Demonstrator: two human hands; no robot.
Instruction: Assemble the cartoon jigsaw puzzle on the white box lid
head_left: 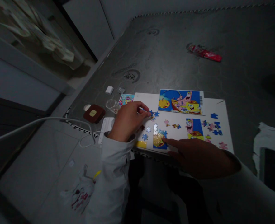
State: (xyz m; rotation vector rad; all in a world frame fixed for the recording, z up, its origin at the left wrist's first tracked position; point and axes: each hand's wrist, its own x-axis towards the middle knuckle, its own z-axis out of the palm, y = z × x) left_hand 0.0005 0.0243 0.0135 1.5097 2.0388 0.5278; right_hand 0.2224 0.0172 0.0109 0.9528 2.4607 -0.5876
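A white board (219,107) lies on a grey mat, with several loose jigsaw pieces (215,127) scattered on it. My left hand (128,119) is closed in a pinch on a small blue piece (151,114) near the board's left side. My right hand (198,155) rests at the board's near edge, index finger stretched out and touching a joined blue and yellow cluster (159,138). A second joined cluster (194,129) sits mid-board. The cartoon reference picture (180,102) lies along the board's far edge.
Left of the board are a brown square box (94,113), a clear cup (112,105), a white cable (58,119) and a small white block (109,90). A red wrapper (206,53) lies far back. White cloth (268,137) sits at the right.
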